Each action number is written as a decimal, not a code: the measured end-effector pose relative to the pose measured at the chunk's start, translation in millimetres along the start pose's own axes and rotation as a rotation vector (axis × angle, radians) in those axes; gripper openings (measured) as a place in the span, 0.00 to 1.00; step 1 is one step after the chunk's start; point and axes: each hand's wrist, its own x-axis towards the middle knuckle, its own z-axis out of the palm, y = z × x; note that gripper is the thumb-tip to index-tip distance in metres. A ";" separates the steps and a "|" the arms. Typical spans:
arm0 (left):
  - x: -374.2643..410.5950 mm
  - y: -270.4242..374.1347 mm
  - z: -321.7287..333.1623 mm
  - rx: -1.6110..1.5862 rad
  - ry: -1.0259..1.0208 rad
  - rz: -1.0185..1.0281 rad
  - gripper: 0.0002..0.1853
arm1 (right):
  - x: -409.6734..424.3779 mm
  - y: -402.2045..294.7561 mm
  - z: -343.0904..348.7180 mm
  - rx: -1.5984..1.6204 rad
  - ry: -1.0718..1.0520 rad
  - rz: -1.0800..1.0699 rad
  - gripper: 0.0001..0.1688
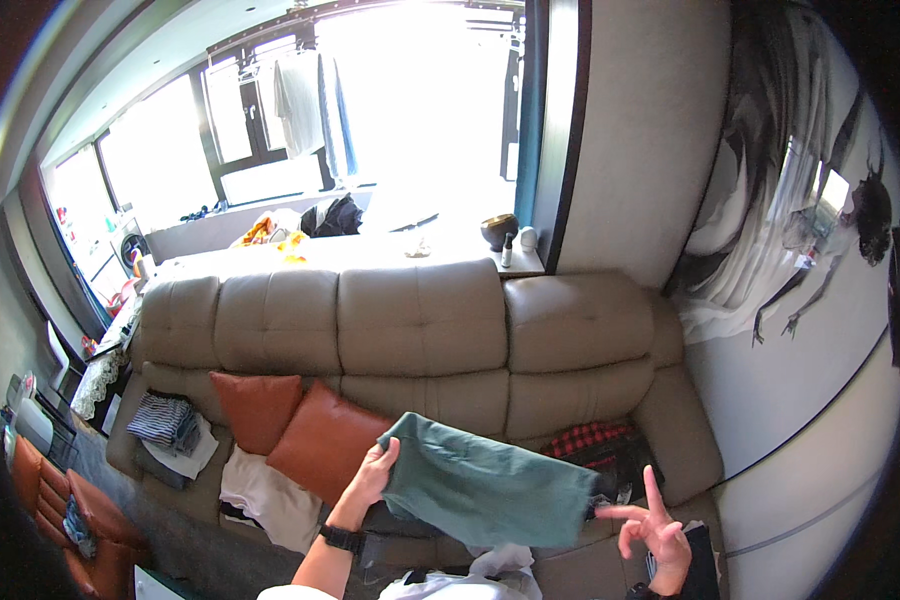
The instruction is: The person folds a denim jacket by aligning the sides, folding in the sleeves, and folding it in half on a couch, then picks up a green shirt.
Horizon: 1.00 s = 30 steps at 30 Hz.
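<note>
A green garment [487,480], doubled over into a long rectangle, hangs in the air above the sofa seat. My left hand [379,471] grips its left end, thumb on top. At the other end, my right hand [656,529] has its fingers spread and holds nothing. One of its fingertips is close to the cloth's right edge; whether they touch I cannot tell. White cloth [495,566] lies below the garment, close to my body. Left of my left arm, a cream garment [270,495] rests on the seat.
The brown leather sofa [420,322] spans the view. Two rust-coloured cushions [337,435] lean against its back. A pile of folded clothes [166,427] sits at the left end. Red-and-black checked cloth [589,442] lies at the right. An orange-brown leather chair [82,517] stands lower left.
</note>
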 end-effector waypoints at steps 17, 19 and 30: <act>-46.1 -94.0 130.5 0.972 -0.802 0.278 0.08 | 114.3 43.6 115.3 -1.133 -0.194 -0.344 0.14; -44.9 -99.8 143.3 1.122 -0.929 0.262 0.08 | 122.4 45.1 111.1 -1.161 -0.401 0.013 0.21; -67.5 -160.4 142.3 1.096 -1.220 0.358 0.19 | 139.1 158.9 58.0 -0.656 -0.933 0.930 0.55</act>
